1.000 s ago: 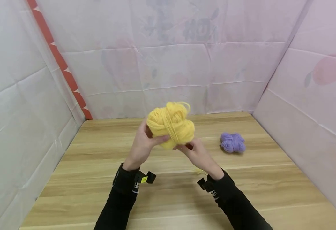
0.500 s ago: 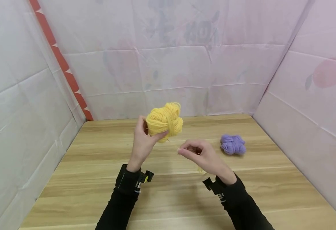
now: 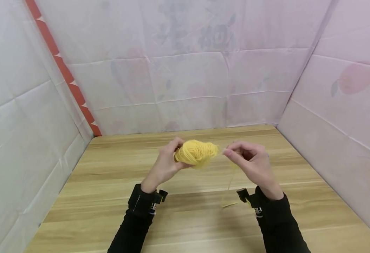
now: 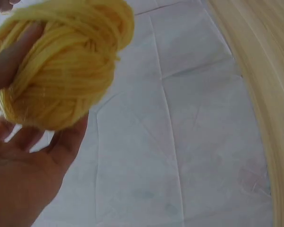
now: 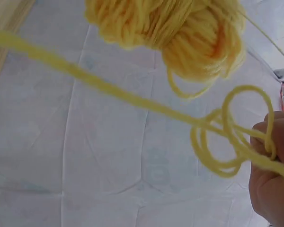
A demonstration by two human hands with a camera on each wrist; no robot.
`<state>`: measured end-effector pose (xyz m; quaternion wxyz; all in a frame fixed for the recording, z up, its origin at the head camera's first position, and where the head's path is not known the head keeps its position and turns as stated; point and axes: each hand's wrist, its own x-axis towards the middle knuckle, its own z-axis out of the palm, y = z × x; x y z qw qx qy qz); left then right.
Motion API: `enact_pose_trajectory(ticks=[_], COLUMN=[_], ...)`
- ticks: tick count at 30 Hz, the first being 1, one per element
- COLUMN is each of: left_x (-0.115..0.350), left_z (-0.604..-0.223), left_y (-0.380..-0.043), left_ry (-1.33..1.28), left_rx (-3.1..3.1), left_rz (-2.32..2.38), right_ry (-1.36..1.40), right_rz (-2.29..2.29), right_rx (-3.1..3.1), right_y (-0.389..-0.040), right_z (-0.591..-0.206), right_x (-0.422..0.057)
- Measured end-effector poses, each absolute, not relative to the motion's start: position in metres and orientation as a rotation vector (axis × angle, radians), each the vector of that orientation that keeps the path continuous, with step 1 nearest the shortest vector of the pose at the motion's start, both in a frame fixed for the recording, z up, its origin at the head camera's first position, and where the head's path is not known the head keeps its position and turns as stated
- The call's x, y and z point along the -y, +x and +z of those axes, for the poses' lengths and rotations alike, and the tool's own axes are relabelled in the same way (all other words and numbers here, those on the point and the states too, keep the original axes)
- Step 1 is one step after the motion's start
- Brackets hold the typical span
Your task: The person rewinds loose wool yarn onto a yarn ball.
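A plump ball of yellow yarn [image 3: 195, 153] is held up over the wooden table by my left hand [image 3: 163, 168]. In the left wrist view, the thumb [image 4: 12, 59] lies across the yarn ball [image 4: 68, 66] and the other fingers support it from below. To the ball's right, my right hand [image 3: 252, 163] pinches a thin yellow strand between curled fingers and thumb. Small loops of the strand [image 5: 196, 142] hang at the right fingers in the right wrist view, and one length runs off to the left. A thin strand also runs from the ball toward the upper right there.
Below the right hand, a loose yellow yarn end [image 3: 229, 205] shows close to the tabletop [image 3: 185, 225]. The purple yarn ball from earlier is almost wholly hidden behind the right hand. Pale sheet walls [image 3: 188, 77] enclose the table's back and sides.
The right hand has moved away from the ball to the right, drawing out a strand. The left hand has lowered and turned the ball, shifting it slightly right.
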<state>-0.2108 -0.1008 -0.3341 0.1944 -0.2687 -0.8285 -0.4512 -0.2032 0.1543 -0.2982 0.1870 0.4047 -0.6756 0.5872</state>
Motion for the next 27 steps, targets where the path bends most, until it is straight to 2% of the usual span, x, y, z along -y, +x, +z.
enact_pose_trajectory(ticks=[6,13,23,27], left_x=[0.1,0.102,0.105,0.109], left_z=[-0.331,-0.327,-0.322,-0.317], left_y=[-0.207,-0.202,-0.198,-0.198], left_ry=[-1.027,-1.169,-0.945,-0.827], left_rx=[2.409,2.314,2.049,1.826], left_rz=[-1.28,-1.688,-2.085,-2.212], right_ry=[1.053,1.082,0.994,1.057], right_rz=[1.616,1.701,1.649,1.714], right_rx=[1.865,1.857,2.053,2.223], right_y=[-0.211,-0.231,-0.234,-0.237], right_z=[-0.302,-0.321,-0.341,-0.347], right_x=[-0.151,-0.132,-0.104,-0.098])
